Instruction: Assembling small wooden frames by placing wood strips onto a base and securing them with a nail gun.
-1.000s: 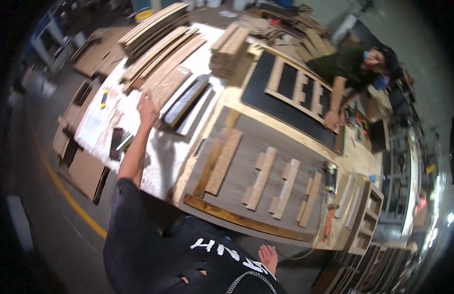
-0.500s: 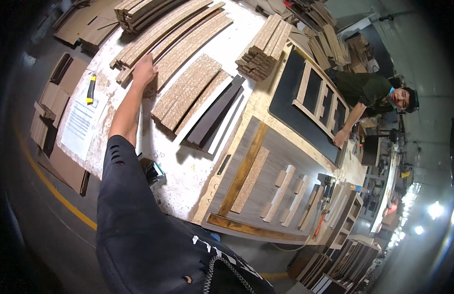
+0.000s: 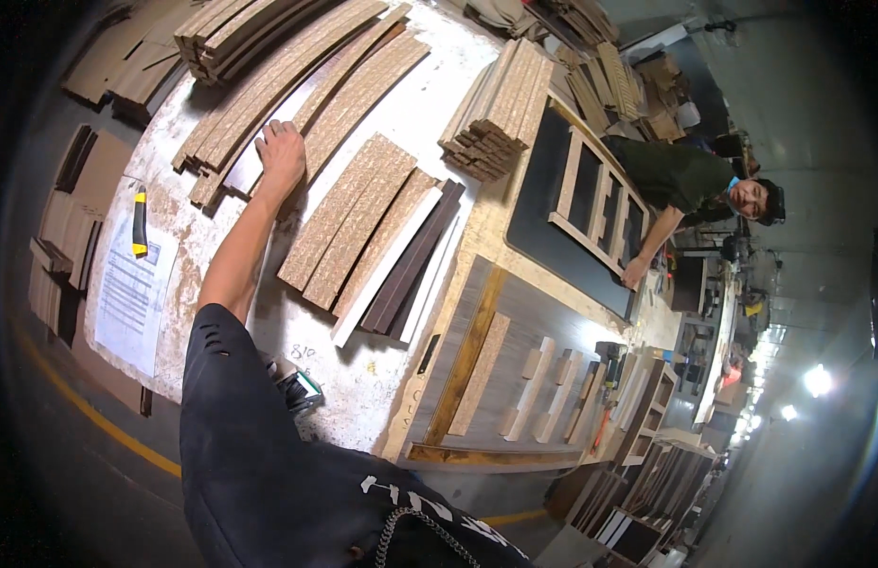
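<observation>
My left hand (image 3: 284,159) reaches across the white worktable, its fingers curled over a long particle-board strip (image 3: 349,71) near that strip's close end. Beside it on the left lies a row of similar strips (image 3: 287,71), and another broad row (image 3: 368,99) lies on the right. Between the strips under my hand, a smooth, paler face shows. Nearer to me rest shorter particle-board strips (image 3: 349,218), with white and dark edged strips (image 3: 415,260) next to them. The hand hides part of the strip it grips. My right hand is out of view.
A yellow-and-black utility knife (image 3: 140,223) lies by a printed sheet (image 3: 131,308) at left. Stacked strips (image 3: 501,104) stand beyond. Across the bench, a co-worker's hand (image 3: 635,273) touches a wooden frame (image 3: 562,194) on a black panel. A tape measure (image 3: 299,390) sits near my sleeve.
The view has shifted, so the table sits lower and further left. My left hand stays at the strips, its fingers more visible over the top, and more pale surface shows beside it.
</observation>
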Demonstrator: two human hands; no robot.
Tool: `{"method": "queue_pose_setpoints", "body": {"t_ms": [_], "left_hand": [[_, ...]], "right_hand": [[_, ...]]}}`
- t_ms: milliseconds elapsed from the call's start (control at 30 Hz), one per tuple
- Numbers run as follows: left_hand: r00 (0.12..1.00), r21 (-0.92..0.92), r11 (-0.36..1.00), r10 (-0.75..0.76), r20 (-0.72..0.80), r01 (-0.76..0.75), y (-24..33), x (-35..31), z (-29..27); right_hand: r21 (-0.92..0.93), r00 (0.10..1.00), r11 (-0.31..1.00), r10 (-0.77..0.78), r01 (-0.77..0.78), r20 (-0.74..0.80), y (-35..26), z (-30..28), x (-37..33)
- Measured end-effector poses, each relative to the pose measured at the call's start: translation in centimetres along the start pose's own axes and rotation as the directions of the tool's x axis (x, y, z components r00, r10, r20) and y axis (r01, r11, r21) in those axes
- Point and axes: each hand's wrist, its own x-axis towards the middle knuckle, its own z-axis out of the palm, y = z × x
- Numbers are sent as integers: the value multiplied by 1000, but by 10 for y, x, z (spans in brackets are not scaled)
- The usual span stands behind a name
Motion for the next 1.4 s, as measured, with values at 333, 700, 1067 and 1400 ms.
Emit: {"method": "queue_pose_setpoints", "body": {"t_ms": [333,700,1067,1400], "left_hand": [[996,-98,995,20,-86,-29,28,-35,28],[972,-360,906,233,-16,-223,-12,-92,-5],[922,-510,809,380,73,-293,-41,-115,15],[922,-306,899,-210,326,313,-10,-112,4]], "right_hand": [[37,999,999,-21,20,33,9,17,11],[142,996,989,-58,48,66,32,71,15],[323,997,944,-61,73,-47,99,190,38],[518,976,855,139,-33,-169,191,351,48]]}}
